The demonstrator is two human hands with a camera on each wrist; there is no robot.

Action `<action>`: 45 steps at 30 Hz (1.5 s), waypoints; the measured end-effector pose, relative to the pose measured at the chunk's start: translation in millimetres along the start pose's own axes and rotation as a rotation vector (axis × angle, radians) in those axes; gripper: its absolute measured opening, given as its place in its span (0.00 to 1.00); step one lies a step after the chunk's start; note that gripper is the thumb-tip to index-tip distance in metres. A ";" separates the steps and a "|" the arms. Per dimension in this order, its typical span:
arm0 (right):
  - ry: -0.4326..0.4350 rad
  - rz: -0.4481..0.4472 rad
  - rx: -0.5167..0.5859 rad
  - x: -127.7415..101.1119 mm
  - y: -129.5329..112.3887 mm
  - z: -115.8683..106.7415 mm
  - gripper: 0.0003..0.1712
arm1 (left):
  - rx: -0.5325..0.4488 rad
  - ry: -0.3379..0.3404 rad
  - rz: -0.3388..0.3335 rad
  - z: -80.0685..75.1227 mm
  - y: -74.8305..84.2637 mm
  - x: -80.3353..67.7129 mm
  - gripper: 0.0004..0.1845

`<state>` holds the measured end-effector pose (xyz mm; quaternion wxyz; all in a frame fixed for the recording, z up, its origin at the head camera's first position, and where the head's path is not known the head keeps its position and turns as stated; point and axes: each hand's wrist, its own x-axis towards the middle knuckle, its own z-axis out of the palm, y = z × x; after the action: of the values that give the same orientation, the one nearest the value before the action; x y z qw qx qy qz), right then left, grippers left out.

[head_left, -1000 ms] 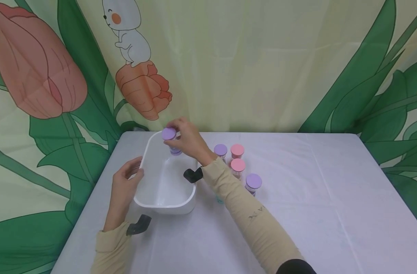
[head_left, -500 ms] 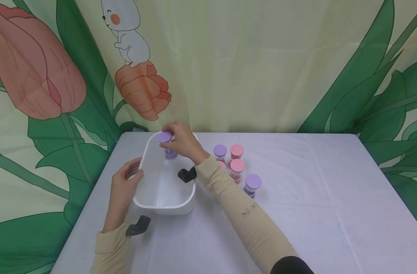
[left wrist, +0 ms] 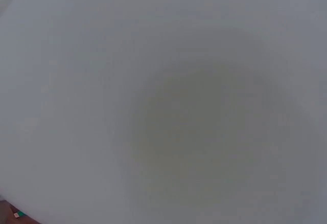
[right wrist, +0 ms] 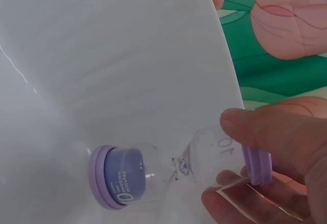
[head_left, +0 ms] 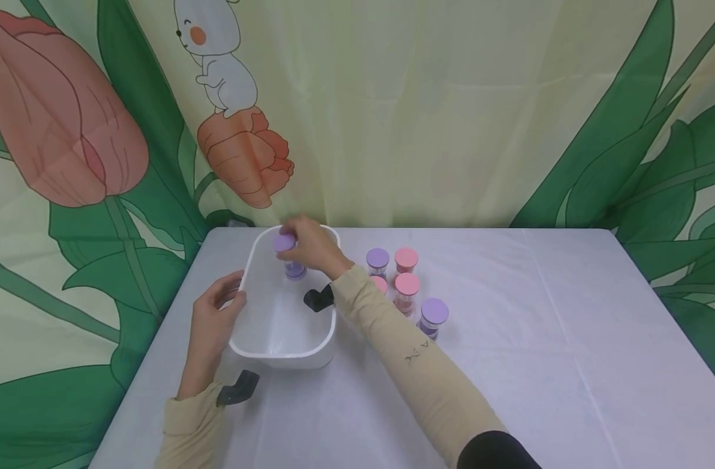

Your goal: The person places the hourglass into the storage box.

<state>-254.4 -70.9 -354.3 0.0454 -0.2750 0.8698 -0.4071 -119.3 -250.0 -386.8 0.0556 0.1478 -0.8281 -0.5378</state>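
Note:
A clear hourglass timer [head_left: 291, 258] with purple caps is held upright by my right hand [head_left: 307, 247] inside the far end of a white plastic bin [head_left: 287, 355]. In the right wrist view, thumb and fingers [right wrist: 265, 128] pinch the upper purple cap, while the lower cap of the timer [right wrist: 115, 176] is at or just above the bin's floor [right wrist: 102, 55]. My left hand [head_left: 215, 314] grips the bin's left rim, thumb over the edge. The left wrist view is a blurred grey-white surface only.
Right of the bin stand several more timers on the white tablecloth [head_left: 539, 339]: a purple-capped one [head_left: 377, 258], two pink-capped ones [head_left: 407, 258] [head_left: 407, 284] and another purple one [head_left: 434, 311]. A flower-print curtain [head_left: 451, 111] closes off the back.
My right hand has carried the purple timer a little left and down, from above the bin's far rim into the bin. The left hand has stayed on the rim.

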 end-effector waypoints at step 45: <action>-0.213 -0.048 -0.137 13.0 12.1 13.0 0.25 | -0.021 0.022 -0.003 2.5 2.7 -1.2 0.23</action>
<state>-266.8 -80.2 -369.9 0.1091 -0.3399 0.8789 -0.3163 -119.2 -246.5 -385.3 0.0655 0.1544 -0.8215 -0.5450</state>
